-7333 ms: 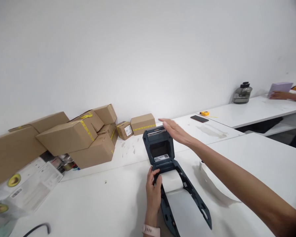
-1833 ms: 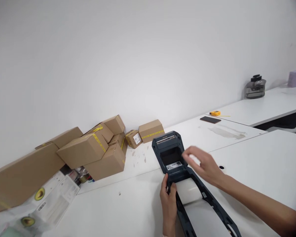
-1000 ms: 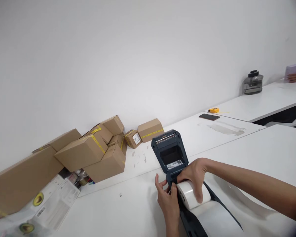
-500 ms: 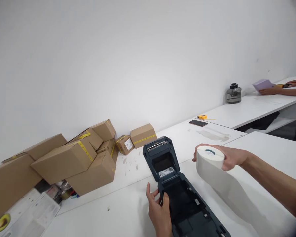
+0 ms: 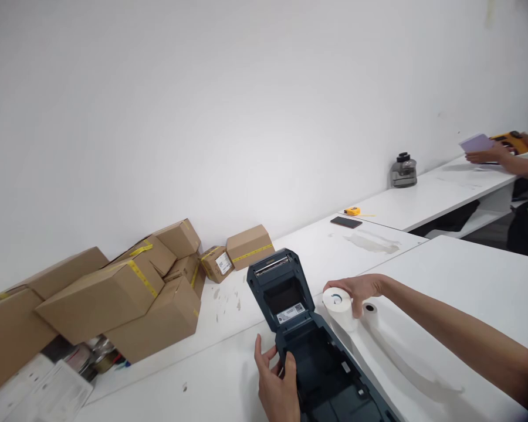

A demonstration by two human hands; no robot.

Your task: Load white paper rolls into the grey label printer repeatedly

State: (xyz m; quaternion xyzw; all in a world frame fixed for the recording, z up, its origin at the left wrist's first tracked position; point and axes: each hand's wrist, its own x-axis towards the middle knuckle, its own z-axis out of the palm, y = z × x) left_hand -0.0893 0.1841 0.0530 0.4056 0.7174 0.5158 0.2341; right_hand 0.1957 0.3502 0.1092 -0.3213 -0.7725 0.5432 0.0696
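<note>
A dark blue-grey label printer point(image 5: 323, 358) lies on the white table with its lid point(image 5: 281, 281) swung up, and its paper bay shows bare. My left hand point(image 5: 278, 384) grips the printer's left edge, thumb over the rim and fingers outside. Just right of the printer, my right hand point(image 5: 364, 288) is wrapped round a large white label roll point(image 5: 337, 302). A long loose strip of paper trails from it toward the table's front. Close beside that hand stands a thinner white roll point(image 5: 371, 315) with a dark core hole and its own loose strip.
Cardboard boxes point(image 5: 154, 316) are piled at the left by the wall, with two smaller ones point(image 5: 249, 245) behind the printer. A phone point(image 5: 346, 222), a yellow tape measure point(image 5: 352, 211) and a dark jug point(image 5: 403, 171) sit farther back. Another person's hands point(image 5: 493, 153) hold a lilac item at far right.
My right hand has brought the large roll down and left, closer to the printer. The thinner roll has come into view. My left hand keeps its grip; the view has shifted slightly.
</note>
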